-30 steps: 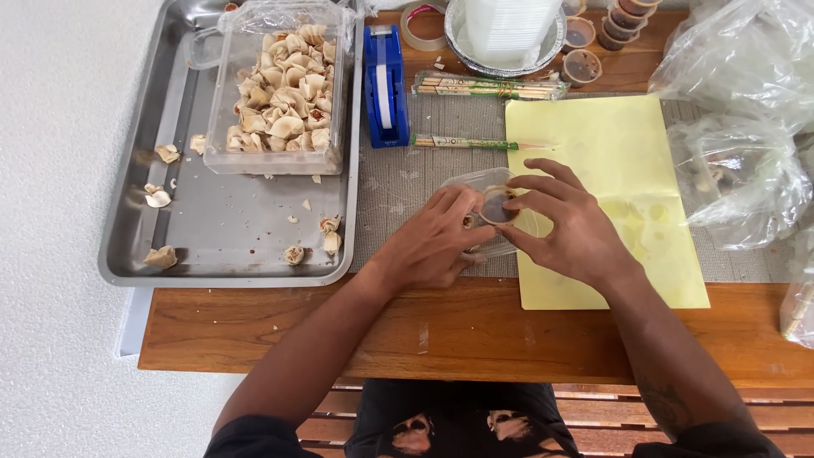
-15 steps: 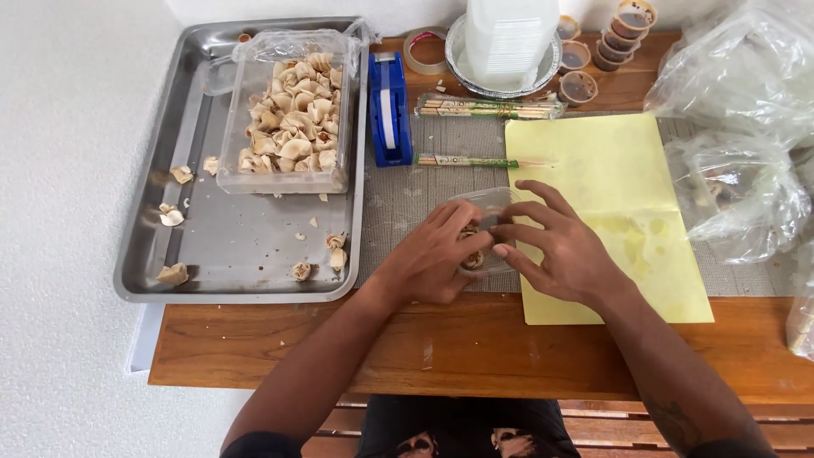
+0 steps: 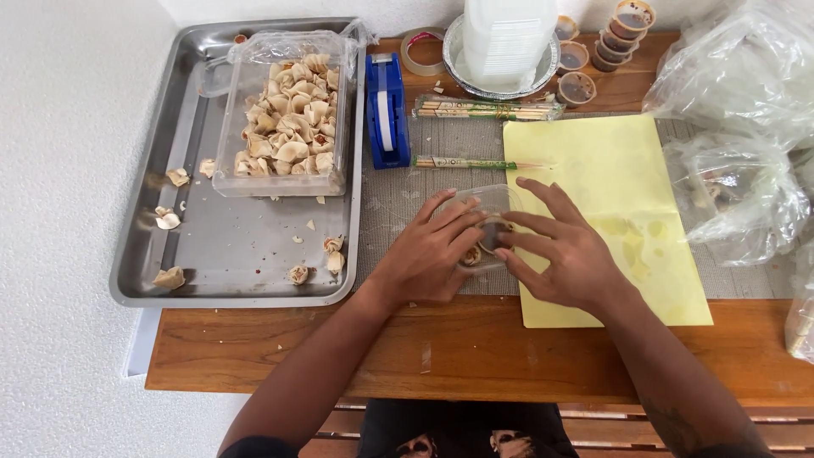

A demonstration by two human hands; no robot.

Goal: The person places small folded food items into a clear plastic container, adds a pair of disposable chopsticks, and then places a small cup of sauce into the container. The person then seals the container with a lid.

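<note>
We note both hands have closed further over the clear plastic container [image 3: 487, 222] at counter centre: left hand [image 3: 428, 259] and right hand [image 3: 564, 254] now press its lid. Dumpling tub [image 3: 288, 119] at 11 o'clock unchanged.

A steel tray [image 3: 153, 280] with a clear tub of dumplings [image 3: 288, 127] fills the left; a blue tape dispenser [image 3: 387, 110] stands upper centre, clear bags [image 3: 746, 85] upper right.
</note>
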